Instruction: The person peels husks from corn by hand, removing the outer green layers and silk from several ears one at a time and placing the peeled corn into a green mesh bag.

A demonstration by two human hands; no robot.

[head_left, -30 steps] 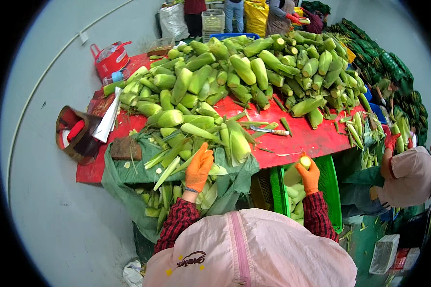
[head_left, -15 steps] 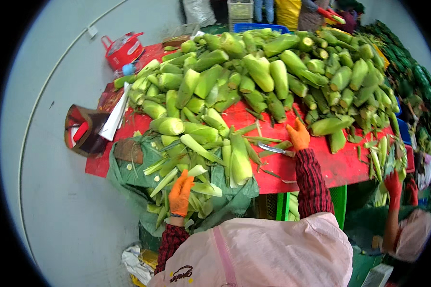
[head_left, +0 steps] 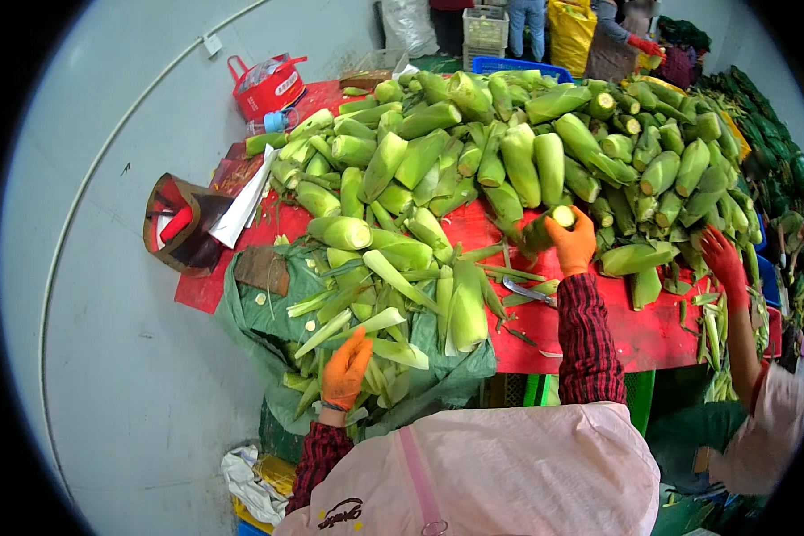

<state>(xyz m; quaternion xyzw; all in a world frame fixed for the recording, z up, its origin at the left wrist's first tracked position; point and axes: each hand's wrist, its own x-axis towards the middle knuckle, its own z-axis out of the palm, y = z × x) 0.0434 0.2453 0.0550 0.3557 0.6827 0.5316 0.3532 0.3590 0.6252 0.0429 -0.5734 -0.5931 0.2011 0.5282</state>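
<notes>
1. Head view: from where I stand, the person's 2 hands, both in orange gloves, work at a red-covered table (head_left: 634,344).
2. Right hand (head_left: 573,243): fingers closed around an unhusked ear of corn (head_left: 533,235). The pale cut end faces up beside the thumb and fingers. Position of the ear: above the table cover, at the near edge of the corn pile (head_left: 420,161).
3. Left hand (head_left: 347,370): fingers partly bent, at the loose husk leaves (head_left: 402,354) near the table's front edge. I cannot tell whether the fingers grip a leaf.
4. Knife (head_left: 520,288): lies on the red cover, blade toward the left; its handle end is partly hidden by the right forearm.
5. Green sheet (head_left: 241,308): drapes over the front left of the table. A brown block (head_left: 262,270) rests on it.
6. Left end of the table: a brown bag (head_left: 170,255), a white folded piece (head_left: 241,207) and, farther back, a red bag (head_left: 268,96).
7. Right side: a co-worker's red-gloved hand (head_left: 724,259) is extended near the pile.
8. Behind the pile: a blue crate (head_left: 523,66) and a yellow sack (head_left: 570,37).
</notes>
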